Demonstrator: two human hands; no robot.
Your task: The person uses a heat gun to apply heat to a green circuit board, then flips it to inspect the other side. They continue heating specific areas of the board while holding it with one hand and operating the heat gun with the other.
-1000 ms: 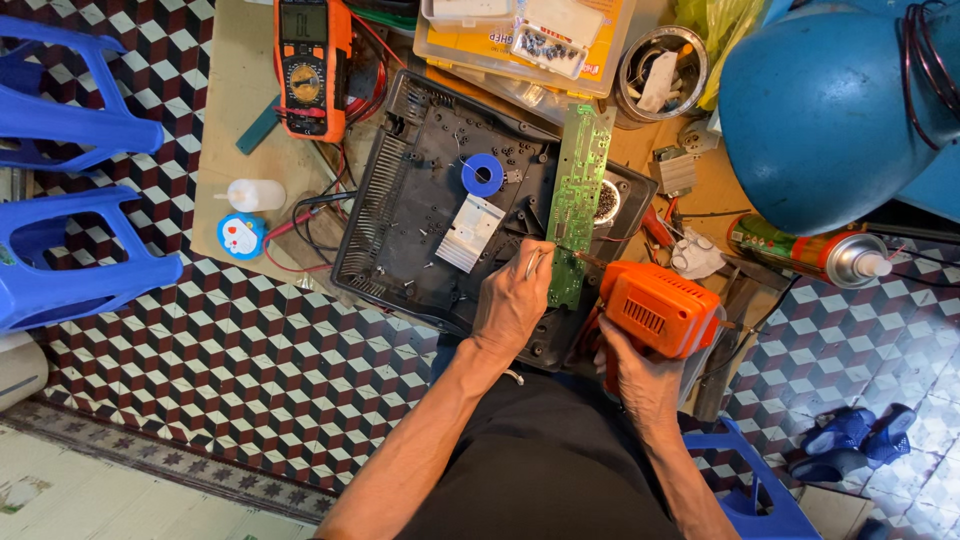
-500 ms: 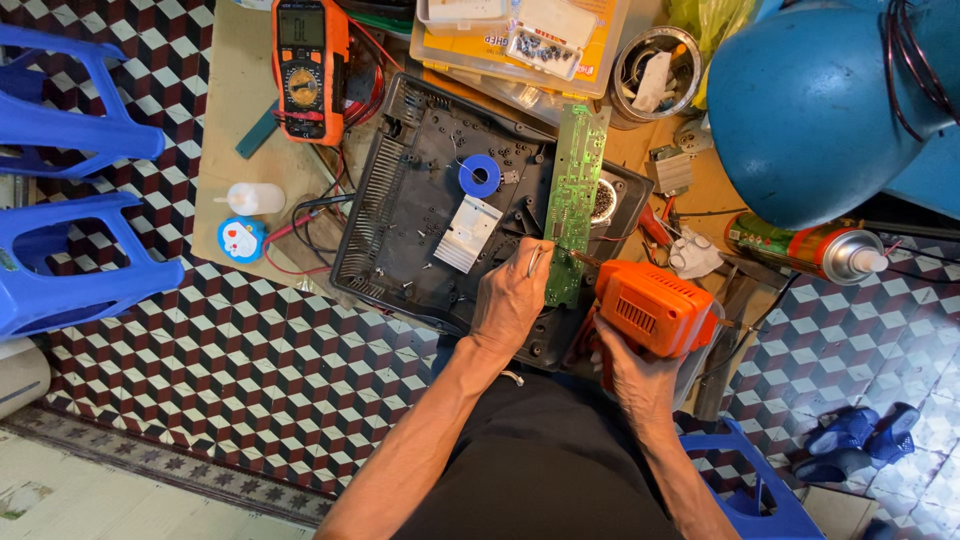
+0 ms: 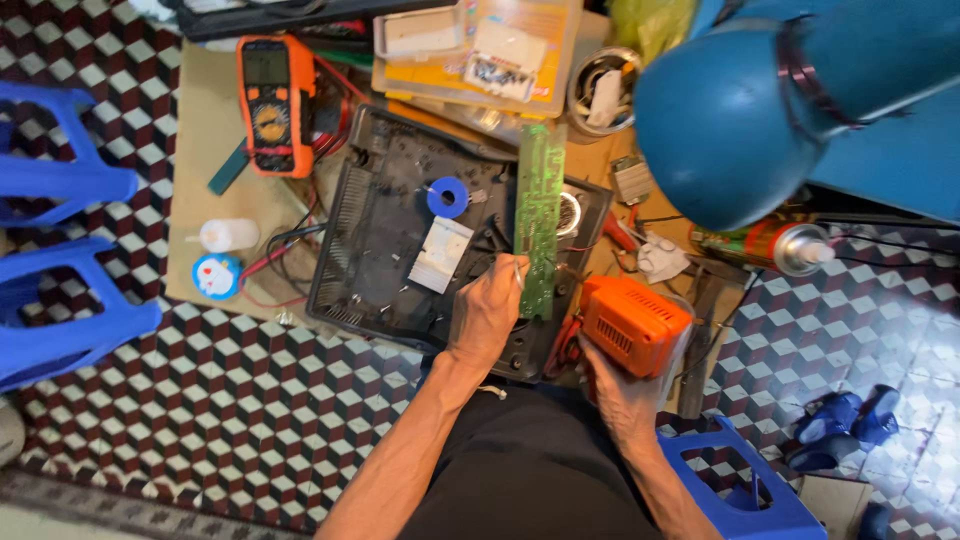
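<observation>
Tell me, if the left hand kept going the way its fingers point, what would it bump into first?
Probably the long green circuit board: the left hand already has fingertips at its lower edge, over the black casing. Depth is unclear.

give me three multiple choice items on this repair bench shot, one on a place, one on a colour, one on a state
1. Where does the orange multimeter lie?
A. to the upper left of the black casing
B. inside the metal bowl
C. on the tiled floor by the sandals

2. What colour is the power tool in the right hand?
A. green
B. orange
C. white

3. How is the green circuit board placed?
A. lying free on the floor, far from both hands
B. on the black casing, with the left hand at its lower end
C. tucked under the multimeter

Answers:
1. A, the meter sits on the brown board, up and left of the open casing.
2. B, its vented housing is bright orange.
3. B, the long board runs over the casing's right part and the left hand's fingers meet its lower edge.
</observation>
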